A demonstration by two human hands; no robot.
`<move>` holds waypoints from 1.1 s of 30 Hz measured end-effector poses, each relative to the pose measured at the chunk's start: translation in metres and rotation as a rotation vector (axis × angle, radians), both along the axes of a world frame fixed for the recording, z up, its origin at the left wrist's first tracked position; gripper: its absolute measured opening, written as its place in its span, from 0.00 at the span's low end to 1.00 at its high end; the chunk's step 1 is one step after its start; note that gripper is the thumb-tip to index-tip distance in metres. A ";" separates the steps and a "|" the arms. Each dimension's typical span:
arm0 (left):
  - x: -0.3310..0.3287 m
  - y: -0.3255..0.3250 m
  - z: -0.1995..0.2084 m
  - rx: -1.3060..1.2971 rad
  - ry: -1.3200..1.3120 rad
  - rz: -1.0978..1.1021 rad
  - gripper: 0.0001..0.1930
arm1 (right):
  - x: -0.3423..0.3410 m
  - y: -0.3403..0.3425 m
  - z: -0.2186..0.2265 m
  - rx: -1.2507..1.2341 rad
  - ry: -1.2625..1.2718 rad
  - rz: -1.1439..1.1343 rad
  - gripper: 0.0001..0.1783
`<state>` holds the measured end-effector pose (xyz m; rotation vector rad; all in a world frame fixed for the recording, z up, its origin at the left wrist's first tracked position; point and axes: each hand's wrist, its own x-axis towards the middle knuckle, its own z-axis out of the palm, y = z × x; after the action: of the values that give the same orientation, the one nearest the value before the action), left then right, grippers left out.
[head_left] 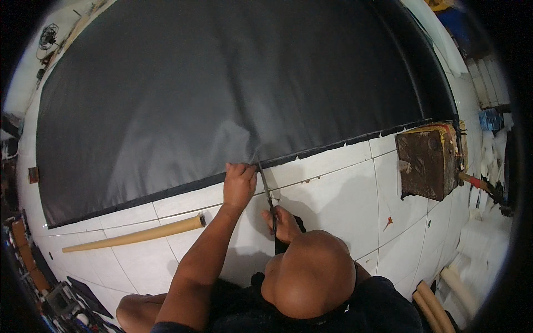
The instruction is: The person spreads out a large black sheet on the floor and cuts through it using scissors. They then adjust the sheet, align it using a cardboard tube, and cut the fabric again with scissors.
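Observation:
A wide black leather-like sheet [166,100] lies spread over the white tiled floor, its near edge running slantwise in front of me. My left hand [240,180] is closed on that edge, the fingers pinching the material close to a small raised fold. Just to its right, my right hand [284,223] grips a long pair of scissors [265,180] by the handles. The blades point away from me and their tips meet the sheet's edge beside my left fingers. How far apart the blades are is hard to see. My bent head hides most of the right forearm.
A yellowish tube [133,236] lies on the tiles at the left. By the sheet's right corner stands a worn brown block [423,164], with a red-handled tool [474,180] next to it. More tubes [433,308] lie at the lower right. Assorted clutter [66,302] fills the lower left.

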<state>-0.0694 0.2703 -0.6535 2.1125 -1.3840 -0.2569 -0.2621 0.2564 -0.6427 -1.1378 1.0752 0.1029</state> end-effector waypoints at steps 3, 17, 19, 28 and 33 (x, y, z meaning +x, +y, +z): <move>0.002 0.000 0.000 -0.004 0.004 0.004 0.09 | 0.003 0.000 0.014 0.011 -0.039 -0.009 0.21; -0.019 0.017 0.014 0.463 -0.192 -0.187 0.29 | 0.031 -0.026 -0.015 -0.231 -0.109 0.014 0.24; -0.015 0.018 0.010 0.470 -0.184 -0.189 0.29 | 0.041 -0.026 -0.022 -0.219 -0.125 -0.041 0.25; -0.009 0.018 0.015 0.421 -0.129 -0.238 0.30 | 0.048 -0.041 -0.032 -0.434 -0.094 0.025 0.28; -0.010 0.030 0.009 0.459 -0.058 -0.283 0.31 | 0.080 -0.055 -0.015 -0.285 -0.139 -0.078 0.29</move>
<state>-0.0799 0.2998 -0.6449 2.2849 -1.7955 -0.6884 -0.1817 0.2015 -0.6576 -1.3354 1.0292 -0.1940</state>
